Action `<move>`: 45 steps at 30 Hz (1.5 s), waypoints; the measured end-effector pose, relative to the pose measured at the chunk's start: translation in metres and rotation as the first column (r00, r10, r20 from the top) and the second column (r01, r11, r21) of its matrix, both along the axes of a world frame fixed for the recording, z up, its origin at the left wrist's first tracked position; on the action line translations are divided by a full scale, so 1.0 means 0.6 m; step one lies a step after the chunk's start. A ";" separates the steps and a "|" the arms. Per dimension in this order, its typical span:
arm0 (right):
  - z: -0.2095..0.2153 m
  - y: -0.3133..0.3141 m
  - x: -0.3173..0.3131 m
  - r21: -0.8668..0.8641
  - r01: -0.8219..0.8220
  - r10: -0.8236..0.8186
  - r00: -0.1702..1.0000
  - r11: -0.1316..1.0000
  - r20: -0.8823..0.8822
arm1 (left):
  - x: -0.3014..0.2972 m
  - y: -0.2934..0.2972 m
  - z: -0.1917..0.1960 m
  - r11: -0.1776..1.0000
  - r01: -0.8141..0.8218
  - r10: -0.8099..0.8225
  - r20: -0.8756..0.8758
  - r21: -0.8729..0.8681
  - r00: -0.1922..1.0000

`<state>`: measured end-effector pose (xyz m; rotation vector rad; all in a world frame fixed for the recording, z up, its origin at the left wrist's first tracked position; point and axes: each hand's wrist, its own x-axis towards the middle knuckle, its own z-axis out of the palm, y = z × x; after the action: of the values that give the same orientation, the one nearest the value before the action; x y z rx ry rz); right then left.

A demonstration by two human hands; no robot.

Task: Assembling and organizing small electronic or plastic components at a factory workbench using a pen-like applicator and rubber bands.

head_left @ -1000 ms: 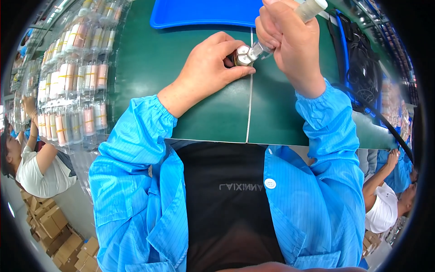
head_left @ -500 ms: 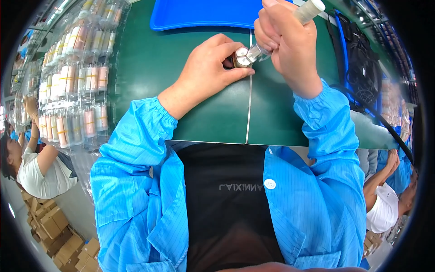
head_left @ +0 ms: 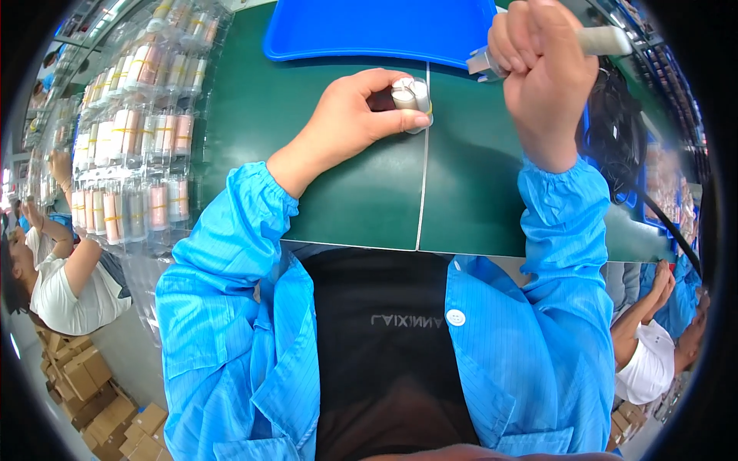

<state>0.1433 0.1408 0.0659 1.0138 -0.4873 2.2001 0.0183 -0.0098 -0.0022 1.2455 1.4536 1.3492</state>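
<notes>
My left hand [head_left: 350, 111] is closed round a small bundle of white capped tubes [head_left: 410, 96], their ends facing up. A yellow band shows on the bundle's right side, between thumb and fingers. Up and to the right, my right hand [head_left: 547, 77] grips a long pale tool [head_left: 606, 41]; its rounded handle end sticks out to the right. From the other side of the fist comes a greyish, notched end [head_left: 484, 64], close to the tray's corner. What kind of tool it is I cannot tell. The two hands are well apart.
A blue tray [head_left: 377, 48] lies at the far side of the green table [head_left: 346, 207]. Clear bags of banded pink and white tubes [head_left: 127, 138] pile up at left. Black cables [head_left: 615, 138] lie at right. People work on both sides; cardboard boxes [head_left: 88, 373] stand on the floor.
My right hand has drawn the pale tool away from the bundle, up and to the right. My left hand has tilted the bundle, so more of the tubes' sides shows.
</notes>
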 end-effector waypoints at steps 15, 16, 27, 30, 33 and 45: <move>-0.090 -0.069 0.038 0.976 0.146 -0.974 0.178 0.164 0.137 | -0.066 -0.011 0.021 0.991 -0.093 0.012 0.614 0.100 0.789; -0.085 -0.074 0.046 0.991 0.126 -0.978 0.207 0.040 0.014 | -0.068 -0.012 0.023 0.990 -0.076 -0.019 0.637 0.122 0.771; -0.107 -0.110 0.047 0.728 0.166 -0.647 0.359 -0.665 -0.673 | -0.088 -0.004 0.019 0.978 0.024 -0.179 0.781 0.206 0.598; -0.109 -0.114 0.040 0.717 0.151 -0.625 0.389 -0.681 -0.676 | -0.101 -0.007 0.013 0.945 0.098 -0.321 0.830 0.311 0.456; -0.111 -0.114 0.034 0.721 0.148 -0.627 0.398 -0.677 -0.670 | -0.107 -0.018 0.020 0.941 0.095 -0.336 0.858 0.325 0.389; -0.103 -0.125 0.050 0.729 0.166 -0.615 0.432 -0.664 -0.659 | -0.130 -0.272 0.216 0.962 -0.096 -0.126 0.732 0.254 0.670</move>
<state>0.1733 0.0656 0.0042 0.4835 -2.6150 0.1908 -0.0597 -0.1727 0.1275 0.6827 0.6751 1.8053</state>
